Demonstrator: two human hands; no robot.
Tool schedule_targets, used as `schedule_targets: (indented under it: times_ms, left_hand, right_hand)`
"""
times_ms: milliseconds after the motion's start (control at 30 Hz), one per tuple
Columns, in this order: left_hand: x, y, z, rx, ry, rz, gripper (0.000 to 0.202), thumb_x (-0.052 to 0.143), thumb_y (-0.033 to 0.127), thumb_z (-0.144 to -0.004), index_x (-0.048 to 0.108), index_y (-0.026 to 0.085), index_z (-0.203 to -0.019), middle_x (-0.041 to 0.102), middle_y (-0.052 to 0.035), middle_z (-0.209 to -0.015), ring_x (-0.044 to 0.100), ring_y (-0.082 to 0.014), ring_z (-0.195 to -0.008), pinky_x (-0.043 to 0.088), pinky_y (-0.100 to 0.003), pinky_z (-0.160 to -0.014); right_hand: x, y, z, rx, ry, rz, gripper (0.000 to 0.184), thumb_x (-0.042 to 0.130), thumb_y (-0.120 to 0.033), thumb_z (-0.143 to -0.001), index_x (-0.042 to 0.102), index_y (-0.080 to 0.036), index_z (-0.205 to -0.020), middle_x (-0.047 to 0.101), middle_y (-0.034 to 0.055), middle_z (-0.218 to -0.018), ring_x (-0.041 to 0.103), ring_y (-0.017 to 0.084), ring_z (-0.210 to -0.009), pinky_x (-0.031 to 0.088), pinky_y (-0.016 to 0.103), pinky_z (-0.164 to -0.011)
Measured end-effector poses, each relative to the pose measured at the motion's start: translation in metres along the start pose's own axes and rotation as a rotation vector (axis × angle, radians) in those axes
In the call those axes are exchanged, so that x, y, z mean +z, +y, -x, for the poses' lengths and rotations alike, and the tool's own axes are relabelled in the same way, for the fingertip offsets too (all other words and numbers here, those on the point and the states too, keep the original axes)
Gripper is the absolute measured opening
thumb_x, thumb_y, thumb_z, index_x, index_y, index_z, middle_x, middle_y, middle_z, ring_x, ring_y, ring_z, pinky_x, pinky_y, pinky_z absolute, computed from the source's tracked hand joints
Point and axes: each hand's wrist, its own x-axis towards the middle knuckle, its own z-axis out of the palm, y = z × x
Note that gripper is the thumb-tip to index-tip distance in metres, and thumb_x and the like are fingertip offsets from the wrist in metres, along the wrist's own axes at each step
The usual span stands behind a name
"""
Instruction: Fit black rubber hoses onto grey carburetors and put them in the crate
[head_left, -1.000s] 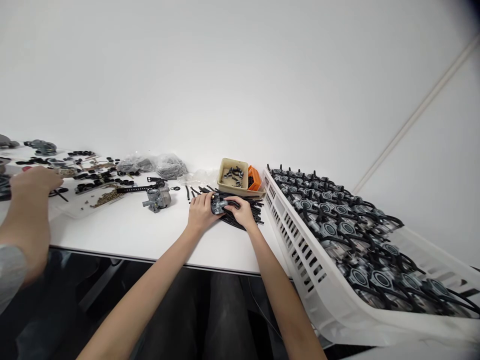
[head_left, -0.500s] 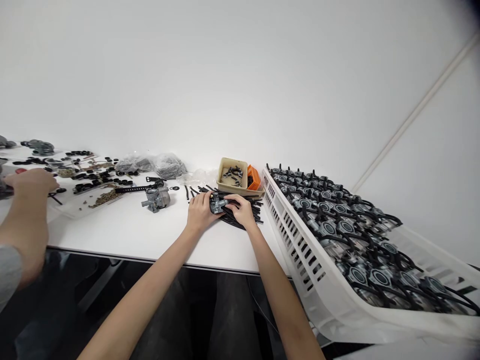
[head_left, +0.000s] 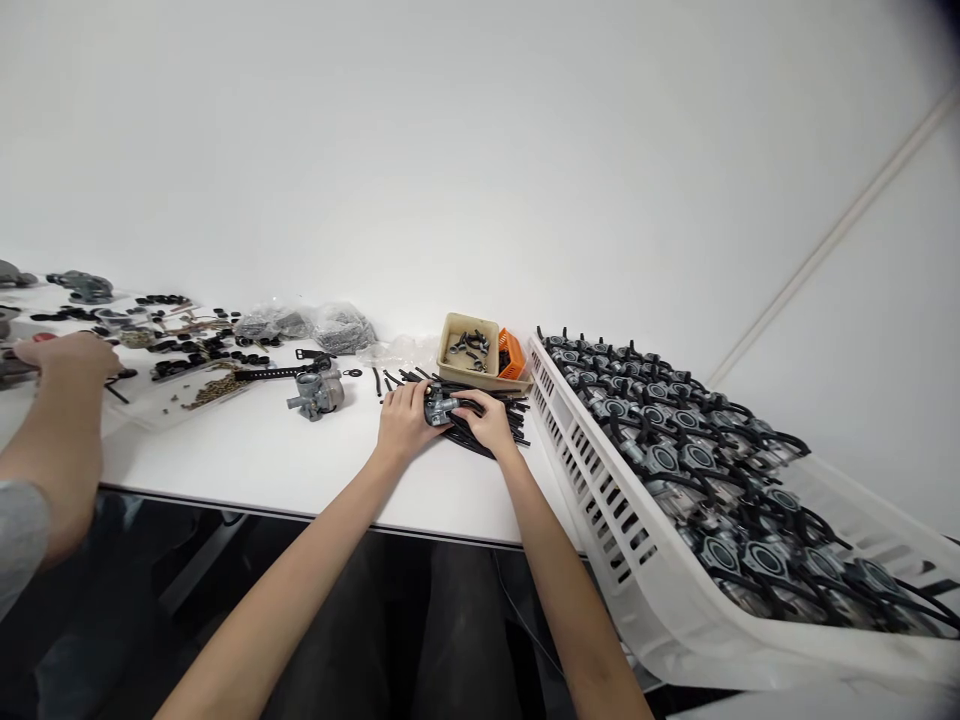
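Note:
A small grey carburetor (head_left: 437,405) sits between my two hands on the white table (head_left: 285,462). My left hand (head_left: 403,422) is closed round its left side. On the right, the fingers of my right hand (head_left: 489,420) are pinched against it, resting on a pile of short black hoses (head_left: 501,418). Whether a hose is pinched in those fingers I cannot make out. A second grey carburetor (head_left: 318,392) lies loose on the table to the left.
A white slotted crate (head_left: 637,540) full of carburetors with black hoses stands at the right. Behind my hands are a beige box (head_left: 469,350) and an orange box (head_left: 511,355). Small parts and bags cover the left, where another person's hand (head_left: 71,355) works.
My hands have stayed on the carburetor with only slight finger shifts. The other person's hand at the left has moved a little.

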Motion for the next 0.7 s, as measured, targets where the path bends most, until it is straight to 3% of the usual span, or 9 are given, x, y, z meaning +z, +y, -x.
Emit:
schedule_targets:
  times_ms: [167, 333, 533, 700]
  left_hand:
    - [-0.0012, 0.0, -0.0004, 0.016, 0.004, 0.001, 0.068, 0.061, 0.057, -0.069, 0.049, 0.011, -0.118, 0.06, -0.0159, -0.104, 0.054, -0.0308, -0.094, 0.039, -0.04, -0.081]
    - [-0.0008, -0.0006, -0.0002, 0.042, 0.013, 0.007, 0.064, 0.06, 0.053, -0.071, 0.049, 0.011, -0.119, 0.06, -0.016, -0.103, 0.055, -0.03, -0.095, 0.039, -0.04, -0.081]
    - [-0.0011, -0.0007, -0.0002, 0.043, 0.0, 0.008, 0.062, 0.06, 0.049, -0.072, 0.048, 0.011, -0.12, 0.06, -0.0168, -0.104, 0.054, -0.0303, -0.095, 0.038, -0.041, -0.081]
    - [-0.0007, -0.0009, -0.0002, 0.017, 0.0, 0.016, 0.063, 0.06, 0.052, -0.071, 0.048, 0.012, -0.119, 0.06, -0.0162, -0.104, 0.054, -0.0305, -0.095, 0.038, -0.04, -0.081]
  right_hand:
    - [0.0011, 0.0004, 0.0006, 0.021, 0.032, 0.0, 0.019, 0.066, -0.025, -0.075, 0.07, -0.023, -0.093, 0.071, 0.004, -0.096, 0.064, 0.021, -0.092, 0.048, 0.034, -0.089]
    - [0.0028, 0.0019, 0.0007, 0.095, 0.042, -0.053, 0.033, 0.069, -0.028, -0.072, 0.066, -0.023, -0.105, 0.07, 0.0036, -0.093, 0.065, 0.02, -0.084, 0.052, 0.032, -0.079]
    - [0.0019, -0.0018, 0.0004, 0.046, 0.039, -0.014, 0.016, 0.065, -0.027, -0.075, 0.07, -0.022, -0.089, 0.071, 0.0039, -0.092, 0.065, 0.021, -0.089, 0.049, 0.033, -0.086]
    - [0.0012, -0.0054, -0.0002, -0.008, 0.023, -0.008, 0.016, 0.063, -0.02, -0.075, 0.07, -0.023, -0.09, 0.07, 0.0035, -0.093, 0.064, 0.02, -0.091, 0.048, 0.033, -0.088]
